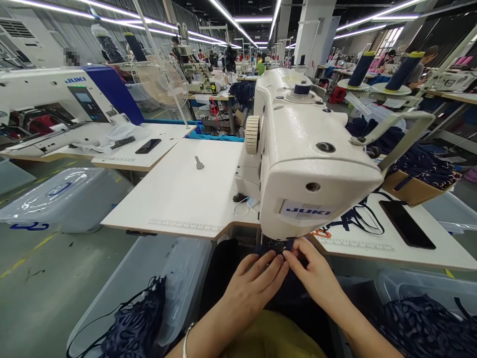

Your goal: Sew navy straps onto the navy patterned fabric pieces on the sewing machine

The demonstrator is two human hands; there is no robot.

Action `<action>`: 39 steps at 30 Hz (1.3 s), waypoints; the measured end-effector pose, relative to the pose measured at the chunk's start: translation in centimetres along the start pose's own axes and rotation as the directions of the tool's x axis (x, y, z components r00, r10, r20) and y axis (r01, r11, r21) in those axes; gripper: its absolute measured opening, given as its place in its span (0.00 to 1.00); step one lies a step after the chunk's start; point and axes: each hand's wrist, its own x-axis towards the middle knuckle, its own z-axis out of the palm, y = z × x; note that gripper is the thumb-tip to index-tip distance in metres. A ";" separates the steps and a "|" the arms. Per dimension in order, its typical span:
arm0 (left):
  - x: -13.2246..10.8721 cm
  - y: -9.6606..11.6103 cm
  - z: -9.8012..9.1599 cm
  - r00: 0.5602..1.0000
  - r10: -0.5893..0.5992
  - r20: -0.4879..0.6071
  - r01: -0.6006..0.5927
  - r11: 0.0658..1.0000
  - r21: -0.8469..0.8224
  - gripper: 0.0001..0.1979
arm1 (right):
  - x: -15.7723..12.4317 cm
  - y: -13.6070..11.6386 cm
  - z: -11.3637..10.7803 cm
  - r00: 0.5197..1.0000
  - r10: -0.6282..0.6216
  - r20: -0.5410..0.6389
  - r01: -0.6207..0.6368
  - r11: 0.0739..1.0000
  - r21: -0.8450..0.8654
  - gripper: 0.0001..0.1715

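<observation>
In front of me stands a white JUKI sewing machine [316, 169]. Below its head lies dark navy fabric [276, 246], mostly hidden by the machine and my fingers. My left hand [259, 278] rests over the near edge of that fabric, fingers bent and pressed together on it. Beside it, my right hand [311, 263] pinches the same fabric between thumb and forefinger. The fingertips of both hands almost meet just below the machine head. Needle and presser foot are hard to make out.
Left of the machine, a small grey metal piece [199, 162] lies on the white table [179, 194]. A black phone [407, 223] and dark straps [367, 216] lie to the right. Plastic bins [182, 278] with navy garments [136, 318] flank me. Thread cones [361, 69] stand behind right.
</observation>
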 end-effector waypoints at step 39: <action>2.8 0.8 0.4 0.952 -0.264 -0.155 0.278 0.958 0.074 0.13 | 5.8 1.8 -0.3 0.991 -0.127 -0.030 0.121 0.981 -0.149 0.16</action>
